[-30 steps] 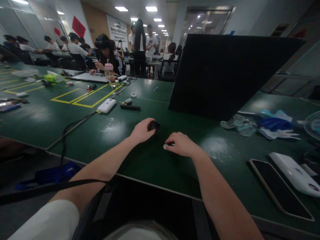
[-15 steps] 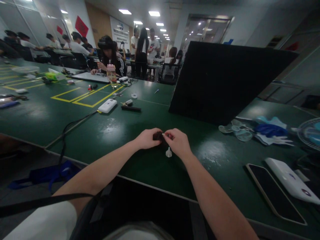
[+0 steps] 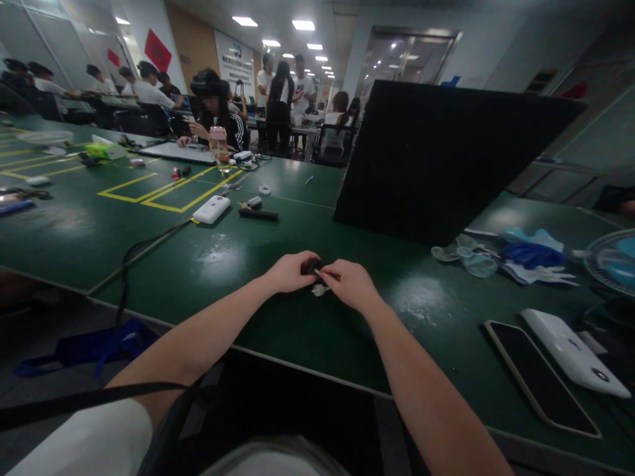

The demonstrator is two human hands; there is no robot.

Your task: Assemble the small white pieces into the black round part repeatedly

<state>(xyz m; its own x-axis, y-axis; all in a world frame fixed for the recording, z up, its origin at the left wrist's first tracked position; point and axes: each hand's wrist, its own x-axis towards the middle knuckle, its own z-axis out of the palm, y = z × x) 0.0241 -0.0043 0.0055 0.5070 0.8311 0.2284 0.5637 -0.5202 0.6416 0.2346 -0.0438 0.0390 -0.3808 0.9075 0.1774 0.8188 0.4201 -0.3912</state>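
Note:
My left hand (image 3: 288, 272) is closed around a small dark brown object (image 3: 310, 266); its kind is not clear, as the fingers cover much of it. Opposite, my right hand (image 3: 351, 285) pinches a thin whitish piece (image 3: 319, 272), whose end meets the dark object or lies right against it. Just below the fingertips is a small white funnel-shaped piece (image 3: 319, 289), partly behind the right fingers. Whether it touches the table or hangs from the right hand, I cannot tell.
A large black panel (image 3: 446, 165) leans at the back right. On the green table (image 3: 278, 330) lie a phone (image 3: 540, 377), white devices, gloves (image 3: 538, 254) and fan blades (image 3: 466, 254). A black bar (image 3: 258, 214) and a white power bank (image 3: 211, 209) lie ahead left. Several people sit and stand beyond.
My right hand has turned and come closer to the dark object. The white funnel-shaped piece, upright earlier, now appears tilted and further left, under the hands. The view has shifted slightly.

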